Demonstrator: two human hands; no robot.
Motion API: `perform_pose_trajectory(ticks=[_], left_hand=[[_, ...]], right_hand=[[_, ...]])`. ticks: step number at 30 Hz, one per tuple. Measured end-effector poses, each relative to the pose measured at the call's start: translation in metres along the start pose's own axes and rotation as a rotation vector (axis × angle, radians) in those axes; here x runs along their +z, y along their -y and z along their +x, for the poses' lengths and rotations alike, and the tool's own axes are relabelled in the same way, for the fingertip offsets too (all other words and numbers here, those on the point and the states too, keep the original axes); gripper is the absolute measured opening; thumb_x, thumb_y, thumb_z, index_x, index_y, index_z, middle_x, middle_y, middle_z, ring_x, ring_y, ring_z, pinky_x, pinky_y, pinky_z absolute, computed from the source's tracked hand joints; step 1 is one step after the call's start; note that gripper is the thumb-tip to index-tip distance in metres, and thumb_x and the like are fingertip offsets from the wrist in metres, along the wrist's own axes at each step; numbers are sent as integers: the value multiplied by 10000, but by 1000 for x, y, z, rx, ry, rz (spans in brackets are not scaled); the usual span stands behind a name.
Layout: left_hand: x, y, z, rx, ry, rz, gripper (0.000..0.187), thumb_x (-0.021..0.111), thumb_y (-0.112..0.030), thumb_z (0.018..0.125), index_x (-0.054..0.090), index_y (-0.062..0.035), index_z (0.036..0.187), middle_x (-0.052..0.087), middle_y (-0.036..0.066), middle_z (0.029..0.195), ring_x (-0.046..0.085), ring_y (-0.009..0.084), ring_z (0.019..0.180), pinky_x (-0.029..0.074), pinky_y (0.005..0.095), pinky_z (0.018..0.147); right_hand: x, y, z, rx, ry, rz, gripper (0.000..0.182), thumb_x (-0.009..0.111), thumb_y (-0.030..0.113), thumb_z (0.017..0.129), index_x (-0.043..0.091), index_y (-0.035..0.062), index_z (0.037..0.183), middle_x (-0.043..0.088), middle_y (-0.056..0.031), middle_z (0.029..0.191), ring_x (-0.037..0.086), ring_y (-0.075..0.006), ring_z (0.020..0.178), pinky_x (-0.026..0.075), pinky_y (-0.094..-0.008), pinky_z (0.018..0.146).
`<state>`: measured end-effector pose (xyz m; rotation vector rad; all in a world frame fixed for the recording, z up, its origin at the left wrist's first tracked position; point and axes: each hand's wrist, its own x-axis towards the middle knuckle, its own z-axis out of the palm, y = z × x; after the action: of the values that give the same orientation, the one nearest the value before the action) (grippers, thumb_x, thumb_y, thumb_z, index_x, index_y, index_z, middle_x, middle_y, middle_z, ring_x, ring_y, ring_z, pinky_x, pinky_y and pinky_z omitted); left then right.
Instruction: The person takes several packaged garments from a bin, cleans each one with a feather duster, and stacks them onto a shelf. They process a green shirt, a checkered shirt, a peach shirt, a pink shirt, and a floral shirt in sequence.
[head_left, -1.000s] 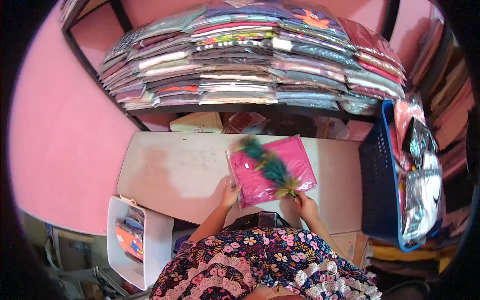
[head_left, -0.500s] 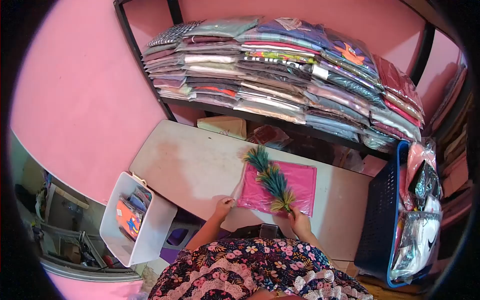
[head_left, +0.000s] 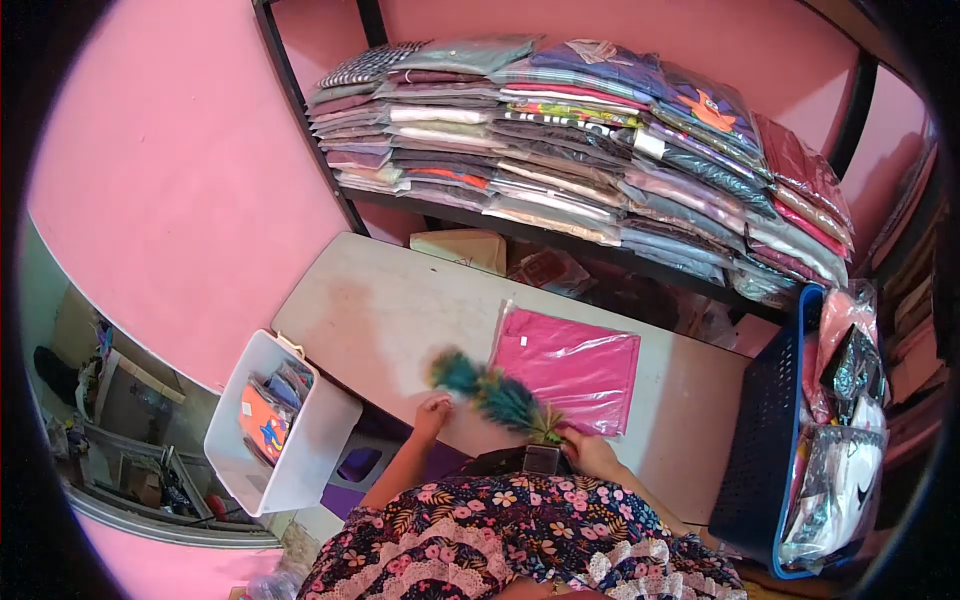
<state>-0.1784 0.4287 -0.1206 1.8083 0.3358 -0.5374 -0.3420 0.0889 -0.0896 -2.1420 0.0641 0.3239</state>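
A green and yellow feather duster [head_left: 503, 400] extends leftward above the table, its far end smeared by motion. My right hand [head_left: 590, 450] is closed around its handle end, near the front edge of the table. Just behind it, a pink folded garment in a clear plastic bag [head_left: 572, 365] lies flat, with a small white label near its upper left. My left hand [head_left: 433, 412] is beside the duster's left part, apart from the bag. Its fingers are curled together, and nothing shows in them.
Stacks of bagged clothes [head_left: 560, 150] fill the shelf behind the pale table [head_left: 390, 310]. To the left stands a white bin [head_left: 235, 440] holding bagged items. A blue basket [head_left: 765, 440] with more bagged clothes is at the right. A purple stool [head_left: 365, 465] sits below the table.
The feather duster has swung left off the bagged pink garment, its far end now lower and further left. My left hand has moved left, away from the bag's corner.
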Motion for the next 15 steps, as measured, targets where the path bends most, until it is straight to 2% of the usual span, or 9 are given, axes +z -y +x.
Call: perform_pose_trajectory(ticks=[2, 4, 6, 7, 9, 10, 12, 13, 15], left_hand=[[-16, -14, 11, -25, -37, 23, 204, 556, -165, 896, 609, -71, 1069, 639, 34, 900, 591, 113, 744, 478, 246, 644], [-16, -22, 10, 33, -142, -36, 185, 559, -155, 890, 615, -86, 1053, 638, 24, 890, 588, 106, 748, 464, 234, 631], [-12, -25, 12, 19, -203, -25, 173, 558, -147, 890, 618, -90, 1042, 635, 13, 888, 587, 102, 741, 450, 221, 613], [-10, -27, 12, 29, -230, -56, 168, 554, -137, 891, 618, -92, 1040, 632, 10, 887, 583, 98, 735, 447, 220, 611], [-7, -34, 18, 35, -242, -78, 164, 550, -127, 893, 618, -94, 1039, 629, 6, 886, 578, 95, 729, 444, 218, 608], [-2, -37, 18, 69, -228, -86, 161, 529, -113, 903, 615, -96, 1037, 626, 1, 895, 585, 100, 737, 446, 221, 616], [5, -36, 18, 107, -219, -92, 162, 507, -99, 913, 613, -97, 1036, 624, -5, 904, 591, 105, 746, 448, 224, 624], [9, -35, 21, 189, -221, -69, 165, 496, -97, 919, 612, -92, 1036, 622, -4, 919, 586, 102, 756, 444, 223, 631], [14, -31, 28, 272, -221, -48, 168, 485, -95, 924, 611, -87, 1036, 620, -3, 934, 581, 100, 766, 440, 223, 639]], right_hand=[[-4, 20, 4, 82, -27, 23, 288, 538, 233, 859, 548, 165, 1139, 618, -230, 752, 604, -424, 702, 478, -503, 628], [-2, 18, 5, 144, -38, 33, 294, 542, 218, 859, 553, 156, 1146, 615, -225, 736, 607, -417, 690, 484, -493, 624], [11, 5, 11, 250, -233, 111, 294, 548, 216, 856, 557, 152, 1142, 613, -227, 739, 610, -407, 687, 488, -486, 624], [11, 5, 8, 249, -234, 109, 294, 548, 216, 856, 557, 152, 1142, 613, -227, 739, 610, -407, 687, 488, -486, 624], [14, 10, 3, 39, -108, 88, 289, 541, 261, 860, 545, 185, 1140, 623, -225, 801, 601, -423, 724, 473, -507, 643], [15, 5, 1, 39, -107, 88, 289, 541, 261, 860, 545, 185, 1140, 623, -225, 801, 601, -423, 724, 473, -507, 643], [14, -3, 1, -89, -30, 68, 284, 538, 249, 864, 549, 163, 1134, 621, -227, 806, 600, -421, 728, 468, -506, 645], [12, -3, 2, -89, -32, 68, 284, 538, 249, 864, 549, 163, 1134, 621, -227, 806, 600, -421, 728, 468, -506, 645], [5, -2, 4, 142, -161, 134, 274, 537, 252, 866, 554, 148, 1119, 618, -225, 793, 598, -421, 723, 466, -505, 641]])
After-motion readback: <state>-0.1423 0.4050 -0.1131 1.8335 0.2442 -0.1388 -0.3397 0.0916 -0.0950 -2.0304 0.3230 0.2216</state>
